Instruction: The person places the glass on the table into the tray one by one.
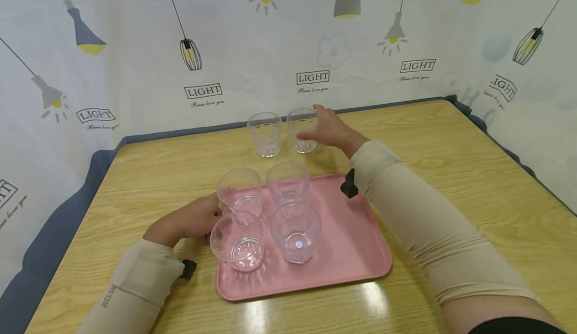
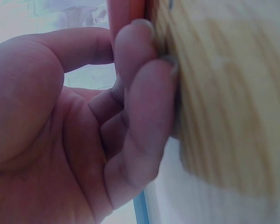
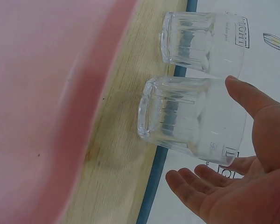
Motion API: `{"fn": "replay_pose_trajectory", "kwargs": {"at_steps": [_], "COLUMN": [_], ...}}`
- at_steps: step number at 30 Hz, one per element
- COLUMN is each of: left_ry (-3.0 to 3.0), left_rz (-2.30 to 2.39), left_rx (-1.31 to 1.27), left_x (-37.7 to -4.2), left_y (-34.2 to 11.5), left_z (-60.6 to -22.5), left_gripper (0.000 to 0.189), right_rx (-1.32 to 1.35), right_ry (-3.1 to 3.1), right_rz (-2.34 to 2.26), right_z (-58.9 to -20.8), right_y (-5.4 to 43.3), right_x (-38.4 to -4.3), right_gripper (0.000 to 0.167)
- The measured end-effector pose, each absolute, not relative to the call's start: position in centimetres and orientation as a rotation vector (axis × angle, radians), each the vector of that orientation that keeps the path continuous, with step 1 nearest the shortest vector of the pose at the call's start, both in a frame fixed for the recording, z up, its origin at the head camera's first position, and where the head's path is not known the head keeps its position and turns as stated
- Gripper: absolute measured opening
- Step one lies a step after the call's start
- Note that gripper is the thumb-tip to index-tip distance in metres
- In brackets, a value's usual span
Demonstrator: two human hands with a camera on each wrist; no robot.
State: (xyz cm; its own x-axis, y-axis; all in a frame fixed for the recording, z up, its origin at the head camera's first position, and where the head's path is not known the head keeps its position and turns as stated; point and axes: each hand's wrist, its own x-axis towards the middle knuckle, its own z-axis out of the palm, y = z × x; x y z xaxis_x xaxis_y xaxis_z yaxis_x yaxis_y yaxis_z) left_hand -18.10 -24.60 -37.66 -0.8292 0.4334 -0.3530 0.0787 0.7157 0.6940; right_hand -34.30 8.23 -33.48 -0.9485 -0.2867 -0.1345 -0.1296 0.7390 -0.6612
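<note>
Tray [image 1: 347,244]: four cups [image 1: 296,226] | left fingers [image 2: 151,102] gripping tray | right fingers [image 3: 189,186] spread around rear cup [image 3: 179,116]

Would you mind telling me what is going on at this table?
A person's left hand grips the left edge of a pink tray, on which four clear cups stand. Beyond the tray, two more cups stand on the wooden table. The right hand is spread around the cup on the right; whether it touches is hard to tell.

The right hand [image 1: 332,129] reaches forward, thumb and fingers parted; the left hand [image 1: 194,219] is curled.
</note>
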Motion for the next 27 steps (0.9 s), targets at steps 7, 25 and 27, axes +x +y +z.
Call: {"fn": "replay_pose_trajectory", "kwargs": {"at_steps": [7, 25, 27], "left_ry": [2.419, 2.41, 2.409], "left_rz": [0.941, 0.964, 0.969], "left_rx": [0.354, 0.374, 0.374], "left_x": [-18.09, -17.86, -17.86], "left_y": [-24.48, -24.44, -24.42], "left_z": [-37.83, -37.25, -37.24], "left_gripper": [0.054, 0.051, 0.051], "right_rx": [-0.317, -0.312, -0.31], "right_ry": [2.697, 2.688, 2.685], "right_rz": [-1.025, -1.057, -1.06], "right_z": [-33.64, -33.67, -33.67], "right_y": [8.13, 7.97, 8.0], "right_x": [-34.34, -34.15, -34.11], "right_gripper": [0.104, 0.101, 0.101]}}
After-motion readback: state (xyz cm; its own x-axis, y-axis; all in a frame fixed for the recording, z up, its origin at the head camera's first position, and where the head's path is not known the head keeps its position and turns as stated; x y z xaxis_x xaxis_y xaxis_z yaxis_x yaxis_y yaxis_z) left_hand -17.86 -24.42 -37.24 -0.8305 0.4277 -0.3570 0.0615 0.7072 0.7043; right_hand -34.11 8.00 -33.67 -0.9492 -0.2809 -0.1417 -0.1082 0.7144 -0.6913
